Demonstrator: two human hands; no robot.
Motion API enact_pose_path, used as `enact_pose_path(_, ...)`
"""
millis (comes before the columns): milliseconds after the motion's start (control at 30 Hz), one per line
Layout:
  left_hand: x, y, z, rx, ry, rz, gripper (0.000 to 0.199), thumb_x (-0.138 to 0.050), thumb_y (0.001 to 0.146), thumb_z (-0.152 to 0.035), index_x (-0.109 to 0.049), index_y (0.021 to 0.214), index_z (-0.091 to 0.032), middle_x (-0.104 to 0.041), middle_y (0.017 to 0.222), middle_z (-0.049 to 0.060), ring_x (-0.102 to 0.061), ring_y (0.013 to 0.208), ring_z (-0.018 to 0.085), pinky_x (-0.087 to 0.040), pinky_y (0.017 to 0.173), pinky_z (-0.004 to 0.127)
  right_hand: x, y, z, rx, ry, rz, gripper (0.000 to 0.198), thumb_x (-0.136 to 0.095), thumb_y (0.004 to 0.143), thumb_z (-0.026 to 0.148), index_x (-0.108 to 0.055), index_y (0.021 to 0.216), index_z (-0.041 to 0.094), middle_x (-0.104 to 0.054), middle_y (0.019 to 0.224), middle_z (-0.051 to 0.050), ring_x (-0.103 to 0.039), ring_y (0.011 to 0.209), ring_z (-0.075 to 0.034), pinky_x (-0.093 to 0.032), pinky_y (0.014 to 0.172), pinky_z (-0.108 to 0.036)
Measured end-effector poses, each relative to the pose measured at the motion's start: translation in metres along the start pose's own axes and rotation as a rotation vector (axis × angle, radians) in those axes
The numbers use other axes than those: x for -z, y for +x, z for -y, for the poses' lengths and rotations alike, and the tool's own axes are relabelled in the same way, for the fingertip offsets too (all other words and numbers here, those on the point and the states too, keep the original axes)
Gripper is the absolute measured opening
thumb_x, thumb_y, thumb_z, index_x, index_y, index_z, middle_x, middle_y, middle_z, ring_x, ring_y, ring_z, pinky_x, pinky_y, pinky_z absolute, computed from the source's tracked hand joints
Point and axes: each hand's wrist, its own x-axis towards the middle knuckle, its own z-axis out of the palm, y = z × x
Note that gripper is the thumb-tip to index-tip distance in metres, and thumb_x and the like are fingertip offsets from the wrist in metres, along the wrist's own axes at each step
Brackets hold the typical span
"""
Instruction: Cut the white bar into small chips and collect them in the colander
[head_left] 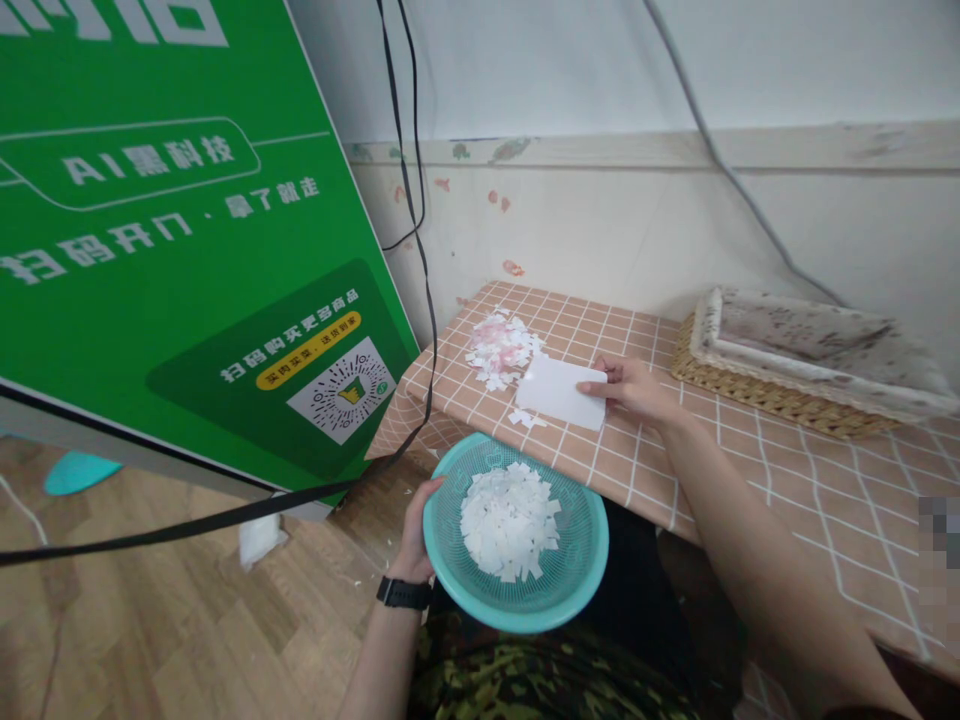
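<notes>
My left hand (417,530) grips the left rim of a turquoise plastic colander (589,560), which is held just below the table's front edge. Inside it lies a heap of torn white paper scraps (510,520). Between the thumb and fingers of my right hand (626,388) is a white card (559,392), held low over the tabletop. The card's left end is beside a pile of white and pinkish paper scraps (499,345). A few loose scraps (526,418) lie close to the table edge, just below the card.
A checked brown tablecloth (750,470) covers the table. At the back right stands a woven basket (787,400) with a cloth lining. A green cabinet (150,250) rises at left, and a black cable (427,300) hangs in front of the table's left corner.
</notes>
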Motion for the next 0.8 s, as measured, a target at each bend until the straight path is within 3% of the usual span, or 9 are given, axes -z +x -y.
enact_pose_path(300, -0.002, -0.003, -0.003, 0.008, 0.027, 0.007, 0.015, -0.061, 0.075, -0.024, -0.066, 0.077, -0.011, -0.071, 0.066, 0.006, -0.066, 0.06, 0.018, -0.053, 0.064, 0.029, 0.017, -0.002, 0.004, -0.043, 0.025, 0.01, 0.038, -0.078, 0.056, 0.034, -0.043, 0.063, 0.018, -0.051, 0.054, 0.004, -0.047, 0.047, -0.008, -0.031, 0.042, -0.022)
enact_pose_path(600, 0.002, -0.004, -0.006, 0.025, 0.035, 0.026, 0.017, -0.061, 0.076, -0.026, -0.066, 0.079, -0.01, -0.072, 0.07, 0.007, -0.067, 0.065, 0.02, -0.053, 0.065, 0.03, 0.002, -0.008, 0.01, -0.128, 0.017, 0.244, 0.039, -0.078, 0.053, 0.036, -0.045, 0.064, 0.018, -0.054, 0.059, 0.002, -0.051, 0.052, -0.01, -0.036, 0.045, -0.023)
enact_pose_path(800, 0.004, -0.003, -0.005, 0.012, 0.039, 0.038, 0.018, -0.06, 0.076, -0.026, -0.066, 0.079, -0.009, -0.071, 0.069, 0.007, -0.065, 0.059, 0.018, -0.053, 0.06, 0.028, 0.003, -0.003, 0.003, -0.069, 0.069, 0.067, 0.036, -0.076, 0.058, 0.036, -0.046, 0.068, 0.019, -0.055, 0.059, 0.003, -0.051, 0.049, -0.01, -0.035, 0.043, -0.023)
